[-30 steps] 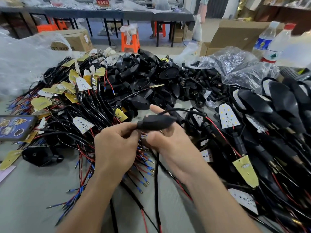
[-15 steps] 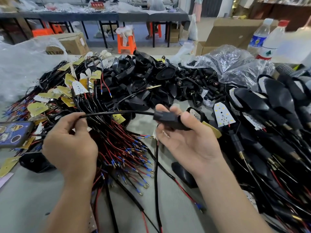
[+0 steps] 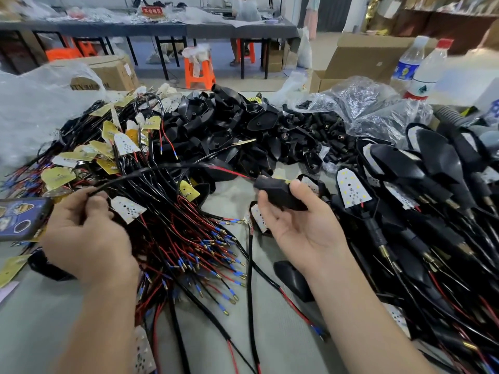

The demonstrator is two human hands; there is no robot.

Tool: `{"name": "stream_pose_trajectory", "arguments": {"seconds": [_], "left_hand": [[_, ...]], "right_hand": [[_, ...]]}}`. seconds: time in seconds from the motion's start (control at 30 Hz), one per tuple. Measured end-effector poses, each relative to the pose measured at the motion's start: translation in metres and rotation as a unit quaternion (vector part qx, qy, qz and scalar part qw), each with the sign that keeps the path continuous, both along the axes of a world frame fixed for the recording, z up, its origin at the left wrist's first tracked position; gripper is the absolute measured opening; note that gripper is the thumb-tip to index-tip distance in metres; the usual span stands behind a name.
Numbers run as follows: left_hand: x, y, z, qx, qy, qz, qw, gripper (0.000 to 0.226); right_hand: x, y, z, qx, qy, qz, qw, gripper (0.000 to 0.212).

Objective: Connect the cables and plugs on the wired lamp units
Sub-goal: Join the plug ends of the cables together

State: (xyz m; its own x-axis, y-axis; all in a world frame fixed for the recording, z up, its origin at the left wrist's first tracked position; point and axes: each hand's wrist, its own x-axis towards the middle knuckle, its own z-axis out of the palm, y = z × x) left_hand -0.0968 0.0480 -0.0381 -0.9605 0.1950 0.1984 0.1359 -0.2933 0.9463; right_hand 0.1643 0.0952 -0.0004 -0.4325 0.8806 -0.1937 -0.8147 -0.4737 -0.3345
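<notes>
Hands that met a second ago are now well apart above the grey surface (image 3: 40, 333): the grip of the left hand (image 3: 89, 233) pinches the black sheathed cable (image 3: 162, 166), drawn out of the black plastic lamp shell (image 3: 278, 194) held in the grip of the right hand (image 3: 305, 228), so threading seems done.

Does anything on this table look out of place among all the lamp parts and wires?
One thing: what looks like a phone in a decorated blue case lies at the left edge among the loose wires, beside the left hand, which grips a black cable. Otherwise nothing stands out.
</notes>
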Motion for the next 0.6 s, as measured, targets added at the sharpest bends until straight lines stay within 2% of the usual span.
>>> {"name": "stream_pose_trajectory", "arguments": {"seconds": [0.1,0.23,0.3,0.37,0.47,0.53,0.6], "left_hand": [[-0.006,-0.004,0.004,-0.007,-0.062,0.0,0.998,0.025],[0.008,-0.005,0.011,-0.092,-0.041,0.001,0.995,0.027],[0.018,-0.009,0.013,-0.161,0.043,0.028,0.986,0.032],[0.033,-0.015,0.016,-0.192,0.206,0.043,0.959,0.039],[0.071,-0.014,0.02,-0.17,0.448,-0.055,0.876,0.043],[0.09,-0.008,0.019,-0.189,0.523,-0.143,0.819,0.046],[0.098,-0.002,0.012,-0.211,0.529,-0.204,0.797,0.04]], "right_hand": [[0.003,0.004,-0.001,0.026,-0.038,-0.051,0.998,0.021],[0.005,0.004,-0.003,0.084,-0.078,-0.063,0.991,0.012],[0.007,0.003,-0.003,0.094,-0.073,-0.052,0.992,0.012],[0.009,0.002,-0.003,0.116,-0.077,-0.045,0.989,0.013],[0.011,0.001,-0.001,0.168,-0.11,-0.034,0.979,0.014],[0.011,-0.001,-0.001,0.198,-0.125,-0.007,0.972,0.015],[0.011,-0.002,-0.001,0.223,-0.131,0.027,0.966,0.016]]}}
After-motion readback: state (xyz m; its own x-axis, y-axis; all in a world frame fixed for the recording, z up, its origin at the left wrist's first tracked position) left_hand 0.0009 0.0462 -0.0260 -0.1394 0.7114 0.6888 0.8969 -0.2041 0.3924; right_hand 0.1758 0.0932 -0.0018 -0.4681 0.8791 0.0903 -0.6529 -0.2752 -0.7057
